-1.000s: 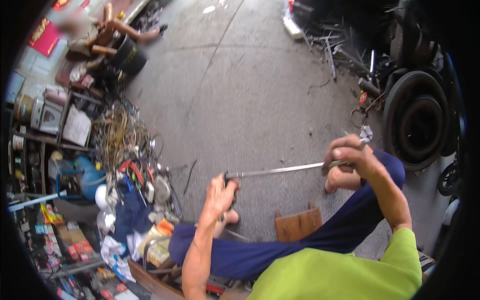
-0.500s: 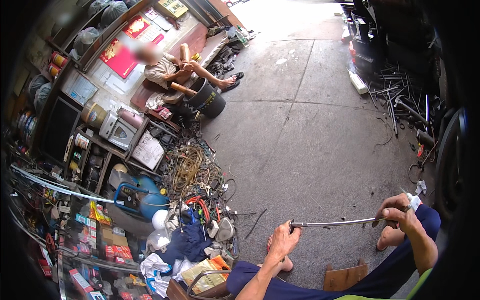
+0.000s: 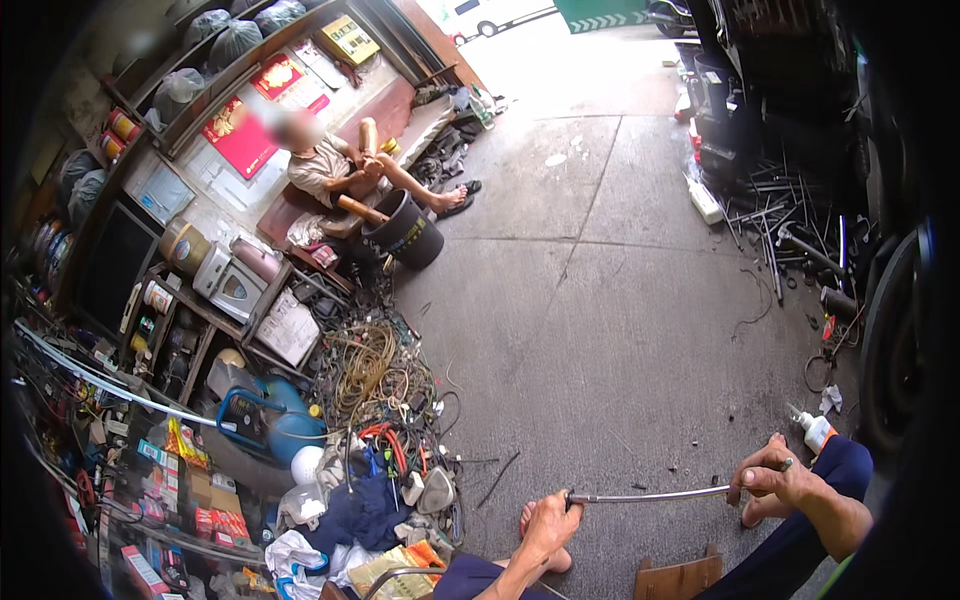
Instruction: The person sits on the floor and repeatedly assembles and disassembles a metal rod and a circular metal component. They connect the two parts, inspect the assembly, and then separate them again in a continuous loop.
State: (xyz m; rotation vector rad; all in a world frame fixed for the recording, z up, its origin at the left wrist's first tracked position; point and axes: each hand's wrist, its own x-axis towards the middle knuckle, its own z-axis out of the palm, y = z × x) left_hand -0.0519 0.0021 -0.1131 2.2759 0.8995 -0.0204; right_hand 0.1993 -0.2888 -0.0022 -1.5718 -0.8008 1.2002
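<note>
My left hand (image 3: 548, 525) is closed round one end of a thin silvery rod (image 3: 650, 496), where a darker, thicker fitting sticks out above the fist. At its other end my right hand (image 3: 775, 478) pinches it between thumb and fingers. The rod runs almost level, slightly bowed, above the concrete floor between my knees. Just beyond my right knee stands a white bottle (image 3: 817, 431) with a nozzle and an orange label. Below the rod, near the lower edge, is a small wooden board or stool top (image 3: 680, 578).
Tangled cables (image 3: 375, 370), cloths and a blue tank (image 3: 285, 410) crowd the left. A seated person (image 3: 330, 170) is beside a black bucket (image 3: 405, 230) farther off. Metal rods and tools (image 3: 790, 220) are heaped at the right, near a large tyre (image 3: 893, 340).
The view has tilted up, showing a vehicle outside and more of the white bottle. Both hands sit lower in the picture, still on the rod. My right fingers have shifted on its end.
</note>
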